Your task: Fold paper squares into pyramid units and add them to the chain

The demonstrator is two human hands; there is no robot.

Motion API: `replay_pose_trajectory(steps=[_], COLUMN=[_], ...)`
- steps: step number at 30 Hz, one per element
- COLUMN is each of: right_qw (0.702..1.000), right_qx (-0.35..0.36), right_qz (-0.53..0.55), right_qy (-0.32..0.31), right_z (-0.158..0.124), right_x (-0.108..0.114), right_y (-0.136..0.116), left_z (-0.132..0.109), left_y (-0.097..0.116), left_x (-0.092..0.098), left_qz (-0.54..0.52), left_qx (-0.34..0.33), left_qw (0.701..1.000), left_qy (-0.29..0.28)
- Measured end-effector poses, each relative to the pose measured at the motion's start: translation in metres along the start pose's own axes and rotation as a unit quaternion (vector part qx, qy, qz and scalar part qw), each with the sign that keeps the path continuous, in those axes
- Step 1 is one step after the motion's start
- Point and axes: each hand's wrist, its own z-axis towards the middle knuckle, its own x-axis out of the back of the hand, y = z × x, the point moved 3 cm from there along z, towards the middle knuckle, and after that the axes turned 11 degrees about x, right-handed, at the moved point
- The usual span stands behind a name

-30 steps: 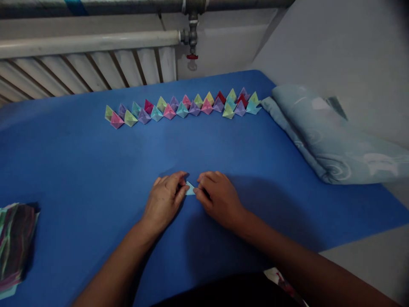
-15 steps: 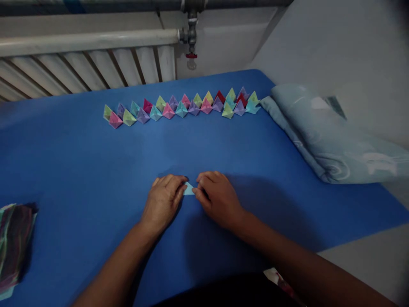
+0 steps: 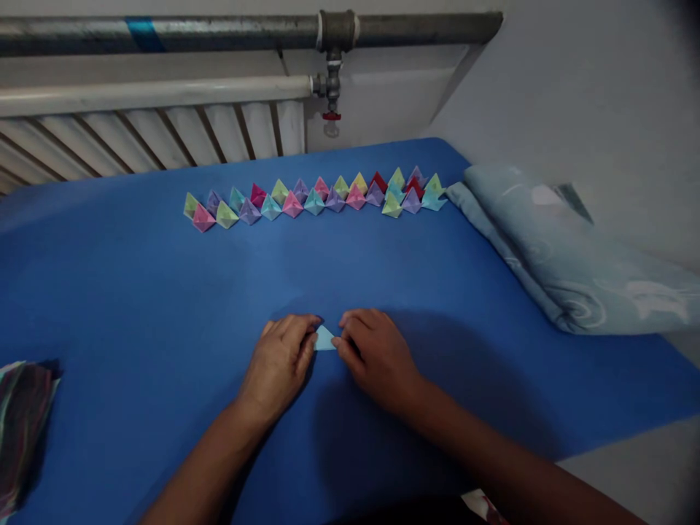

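Observation:
A small light-blue folded paper (image 3: 324, 340), triangular in outline, lies on the blue surface between my hands. My left hand (image 3: 281, 357) pinches its left corner between thumb and fingers. At the opposite corner, my right hand (image 3: 377, 356) has curled fingers with the thumb tip against the paper. Both hands cover the paper's side corners. Farther back stand several folded paper boats (image 3: 292, 205) in two close rows, in pink, purple, green, yellow, red and light blue.
A folded grey-blue blanket (image 3: 552, 255) lies at the right by the wall. At the left edge is a dark striped bundle (image 3: 25, 430), partly out of view. A white radiator (image 3: 180, 131) and a metal pipe (image 3: 230, 33) with a red-handled valve run behind the blue surface (image 3: 164, 306).
The view has tilted up slightly, so everything sits lower in the picture. A little more of the light-blue paper shows between my hands, which stay in nearly the same pose.

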Motion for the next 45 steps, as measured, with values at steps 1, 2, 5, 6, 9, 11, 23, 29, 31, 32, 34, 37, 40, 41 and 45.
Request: replay_pose_trajectory(steps=[1, 2, 5, 6, 9, 11, 23, 29, 31, 32, 34, 37, 40, 41, 45], right_qw=[1.0, 1.0, 1.0, 1.0, 1.0, 1.0, 1.0, 0.999, 0.999, 0.999, 0.999, 0.998, 0.996, 0.994, 0.982], right_qx=[0.001, 0.001, -0.004, -0.006, -0.007, -0.006, -0.007, -0.042, -0.048, -0.048, -0.045, -0.049, -0.046, -0.043, -0.053], right_qz=[-0.001, -0.002, -0.004, -0.005, -0.01, -0.013, -0.001, 0.009, 0.01, 0.011, 0.015, 0.026, 0.068, 0.095, 0.178], right_qy=[0.001, 0.003, -0.002, -0.006, -0.016, -0.018, -0.012, -0.004, -0.008, -0.009, -0.011, -0.007, 0.024, 0.029, -0.016], right_z=[0.0, 0.0, 0.001, 0.001, 0.002, 0.002, 0.0, -0.005, -0.006, -0.006, -0.006, -0.003, 0.004, 0.007, 0.018], right_x=[0.0, 0.0, 0.0, 0.0, 0.0, 0.0, 0.0, 0.003, 0.004, 0.005, 0.007, 0.012, 0.017, 0.016, 0.004], right_y=[0.0, 0.0, 0.0, 0.0, 0.0, 0.0, -0.001, 0.002, 0.005, 0.006, 0.009, 0.011, 0.004, 0.0, -0.009], left_z=[0.0, 0.0, 0.0, 0.0, -0.001, -0.001, -0.003, -0.004, -0.004, -0.004, -0.004, -0.003, -0.002, -0.002, -0.001], left_y=[0.0, 0.0, -0.002, -0.002, -0.002, -0.001, -0.005, -0.004, -0.004, -0.005, -0.005, -0.005, -0.005, -0.005, -0.006], left_x=[0.0, 0.0, -0.001, -0.001, -0.001, -0.002, -0.005, -0.006, -0.006, -0.006, -0.007, -0.008, -0.008, -0.008, -0.009], left_qz=[-0.001, -0.003, -0.006, -0.006, 0.005, 0.023, 0.072, 0.091, 0.091, 0.088, 0.084, 0.079, 0.079, 0.083, 0.089], left_qx=[0.0, 0.001, 0.0, -0.001, -0.016, -0.034, -0.056, -0.038, -0.045, -0.048, -0.056, -0.058, -0.05, -0.046, -0.027], left_qw=[1.0, 1.0, 1.0, 1.0, 1.0, 0.999, 0.996, 0.995, 0.995, 0.995, 0.995, 0.995, 0.996, 0.995, 0.995], left_qy=[0.0, 0.001, 0.003, 0.003, -0.005, -0.006, -0.008, -0.024, -0.02, -0.015, -0.004, 0.004, -0.012, -0.02, -0.037])
